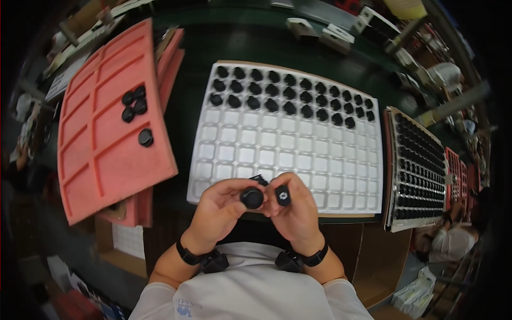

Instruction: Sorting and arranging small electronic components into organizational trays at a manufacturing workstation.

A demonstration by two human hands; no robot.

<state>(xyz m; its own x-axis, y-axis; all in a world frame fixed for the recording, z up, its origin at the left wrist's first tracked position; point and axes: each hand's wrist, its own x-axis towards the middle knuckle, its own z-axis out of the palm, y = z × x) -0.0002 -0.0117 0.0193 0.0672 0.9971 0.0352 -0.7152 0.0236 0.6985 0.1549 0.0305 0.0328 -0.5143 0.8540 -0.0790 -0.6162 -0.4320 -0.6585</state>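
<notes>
Between the fingers of my left hand (214, 212) is a round black cap-like part (252, 198), its smooth round face turned up. My right hand (298, 216) pinches a small black piece (282, 196) with a pale hexagonal mark on its end. Another bit of black (260, 180) shows just beyond the fingertips; which hand holds it, I cannot tell. Both hands are close together over the near edge of a white plastic tray (258, 141). Black parts (272, 90) fill the pockets of its far rows, and the nearer pockets are bare.
On the left, a pink foam tray (122, 178) with shallow compartments lies tilted on a stack, carrying several round black parts (134, 104). To the right stands another tray full of black parts (418, 165). White boxes (337, 38) sit at the back of the dark green table (234, 40).
</notes>
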